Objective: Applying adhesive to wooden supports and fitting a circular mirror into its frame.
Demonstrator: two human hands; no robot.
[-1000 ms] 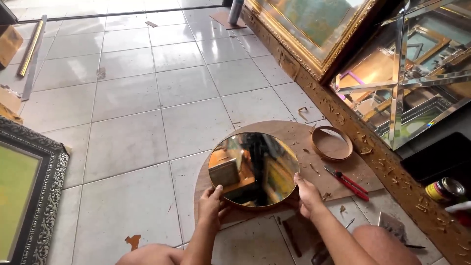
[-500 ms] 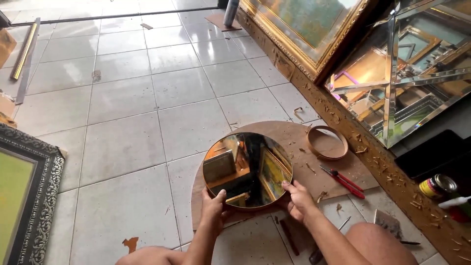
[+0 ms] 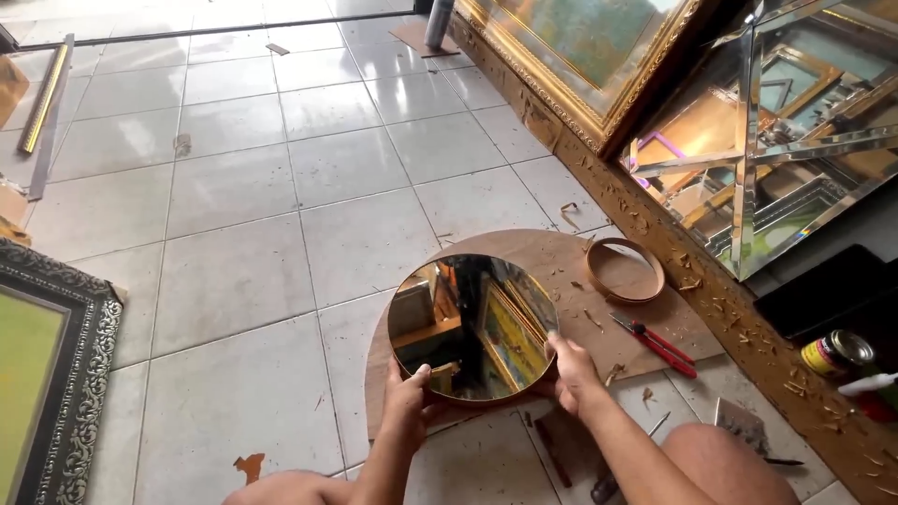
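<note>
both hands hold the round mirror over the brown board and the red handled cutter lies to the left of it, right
Not quite. In the head view, the left hand and right hand do hold the round mirror over the brown board, but the red handled cutter lies to its right, not its left.

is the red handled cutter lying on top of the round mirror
No, the red-handled cutter lies on the brown board to the right of the round mirror, which the left hand and right hand hold by its edges.
</note>
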